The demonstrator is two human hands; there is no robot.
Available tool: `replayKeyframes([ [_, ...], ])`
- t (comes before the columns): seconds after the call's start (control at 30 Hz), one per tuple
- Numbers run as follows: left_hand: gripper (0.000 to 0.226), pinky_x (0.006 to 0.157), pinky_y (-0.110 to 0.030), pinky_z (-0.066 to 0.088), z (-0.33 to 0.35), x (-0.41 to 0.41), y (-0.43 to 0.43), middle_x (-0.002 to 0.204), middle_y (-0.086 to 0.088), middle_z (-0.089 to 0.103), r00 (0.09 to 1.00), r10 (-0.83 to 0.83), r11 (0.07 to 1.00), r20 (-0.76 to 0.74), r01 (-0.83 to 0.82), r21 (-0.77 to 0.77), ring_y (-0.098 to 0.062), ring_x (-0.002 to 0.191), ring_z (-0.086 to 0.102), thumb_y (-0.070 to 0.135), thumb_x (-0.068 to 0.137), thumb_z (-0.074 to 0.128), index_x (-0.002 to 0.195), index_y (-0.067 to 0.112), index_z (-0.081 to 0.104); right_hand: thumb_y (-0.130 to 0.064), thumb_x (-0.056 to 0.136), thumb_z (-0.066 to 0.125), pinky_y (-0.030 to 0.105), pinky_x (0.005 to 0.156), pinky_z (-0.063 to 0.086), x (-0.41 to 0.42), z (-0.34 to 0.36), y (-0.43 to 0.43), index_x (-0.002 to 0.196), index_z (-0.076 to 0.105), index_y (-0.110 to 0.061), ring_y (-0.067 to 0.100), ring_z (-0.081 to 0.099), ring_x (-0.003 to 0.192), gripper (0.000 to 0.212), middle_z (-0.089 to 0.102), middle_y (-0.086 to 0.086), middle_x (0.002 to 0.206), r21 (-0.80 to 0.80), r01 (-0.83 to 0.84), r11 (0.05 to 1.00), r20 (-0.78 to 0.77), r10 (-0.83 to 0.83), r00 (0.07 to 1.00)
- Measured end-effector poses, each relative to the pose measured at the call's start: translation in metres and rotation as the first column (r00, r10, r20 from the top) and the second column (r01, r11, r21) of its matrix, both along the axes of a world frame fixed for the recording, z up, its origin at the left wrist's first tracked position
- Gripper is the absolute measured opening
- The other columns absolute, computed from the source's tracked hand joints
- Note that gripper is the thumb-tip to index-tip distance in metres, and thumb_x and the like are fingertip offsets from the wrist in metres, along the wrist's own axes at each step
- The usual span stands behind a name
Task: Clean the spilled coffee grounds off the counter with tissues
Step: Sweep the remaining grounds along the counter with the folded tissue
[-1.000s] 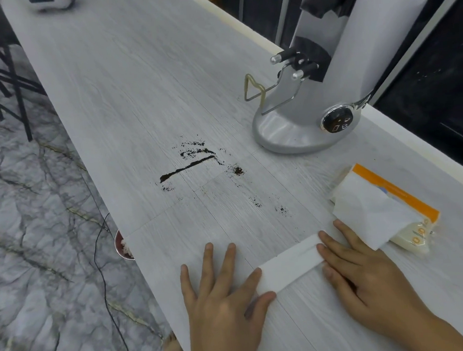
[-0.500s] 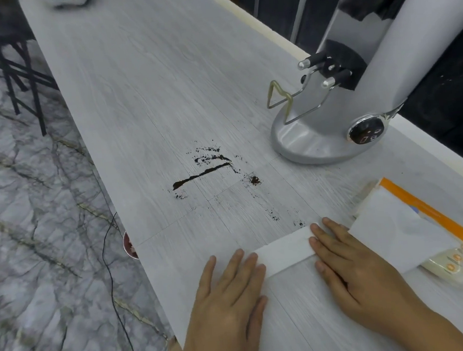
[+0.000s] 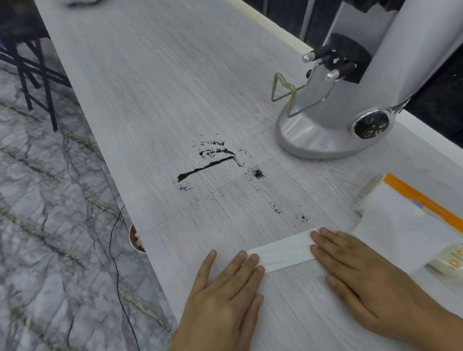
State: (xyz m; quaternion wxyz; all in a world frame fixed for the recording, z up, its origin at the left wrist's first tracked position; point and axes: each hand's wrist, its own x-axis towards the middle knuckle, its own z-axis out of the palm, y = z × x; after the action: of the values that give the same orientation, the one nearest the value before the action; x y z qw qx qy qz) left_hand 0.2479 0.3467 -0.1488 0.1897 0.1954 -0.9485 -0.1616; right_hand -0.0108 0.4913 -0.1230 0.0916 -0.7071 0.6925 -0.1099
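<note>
Surface: 1 long counter [image 3: 161, 70], pale grey wood-grain, running away from the viewer, with a cream edge strip along its right side.
Room: grey marble-patterned floor [image 3: 34, 218] to the left; black metal legs [image 3: 31, 74] standing on it at the upper left; 1 thin black cable [image 3: 115, 267] hanging beside the counter's left edge.
On the counter: 1 silver grinder [image 3: 357, 96] with a round base and wire fork, at the right; 1 tissue pack [image 3: 435, 209], orange-striped, near the right edge, a white sheet pulled partly out of it.
Coffee grounds [image 3: 210, 166]: 1 dark streak mid-counter, with scattered specks trailing toward the hands.
Folded tissue [image 3: 283, 251]: 1 white strip lying flat on the counter, just short of the nearest specks.
Left hand [image 3: 223, 295]: palm down, fingers straight and released, fingertips pressing the strip's left end.
Right hand [image 3: 362, 273]: palm down, fingers straight and released, fingertips pressing the strip's right end.
</note>
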Motion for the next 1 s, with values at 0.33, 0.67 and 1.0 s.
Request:
replayKeyframes([
  [0.33, 0.015, 0.111, -0.050, 0.038, -0.005, -0.027, -0.013, 0.099, 0.008, 0.075, 0.955, 0.187, 0.981, -0.231, -0.168, 0.099, -0.008, 0.099, 0.068, 0.027, 0.092, 0.069, 0.098, 0.017, 0.079, -0.025, 0.090, 0.068, 0.042, 0.103, 0.047, -0.012, -0.016, -0.029, 0.111, 0.074, -0.011, 0.016, 0.059, 0.122, 0.026, 0.066, 0.003, 0.125, -0.277, 0.075, 0.958, 0.056, -0.062, 0.997],
  [0.67, 0.019, 0.108, -0.049, 0.042, -0.016, -0.019, -0.009, 0.111, 0.005, 0.073, 0.970, 0.126, 0.991, -0.207, -0.114, 0.071, -0.011, 0.114, 0.064, 0.024, 0.093, 0.065, 0.100, 0.014, 0.079, -0.022, 0.087, 0.071, 0.042, 0.092, 0.049, -0.004, -0.020, -0.022, 0.107, 0.076, -0.011, 0.018, 0.059, 0.122, 0.023, 0.067, 0.001, 0.124, -0.306, 0.114, 0.945, 0.034, -0.109, 0.994],
  [1.0, 0.036, 0.116, -0.049, 0.033, -0.011, -0.007, 0.001, 0.140, 0.004, 0.059, 0.993, 0.099, 0.993, -0.064, -0.095, 0.071, -0.012, 0.137, 0.047, 0.036, 0.101, 0.053, 0.126, 0.015, 0.068, -0.035, 0.092, 0.062, 0.046, 0.113, 0.034, -0.005, -0.010, -0.008, 0.137, 0.054, -0.014, 0.017, 0.036, 0.142, 0.051, 0.045, 0.002, 0.149, -0.104, 0.067, 0.992, 0.095, -0.057, 0.994],
])
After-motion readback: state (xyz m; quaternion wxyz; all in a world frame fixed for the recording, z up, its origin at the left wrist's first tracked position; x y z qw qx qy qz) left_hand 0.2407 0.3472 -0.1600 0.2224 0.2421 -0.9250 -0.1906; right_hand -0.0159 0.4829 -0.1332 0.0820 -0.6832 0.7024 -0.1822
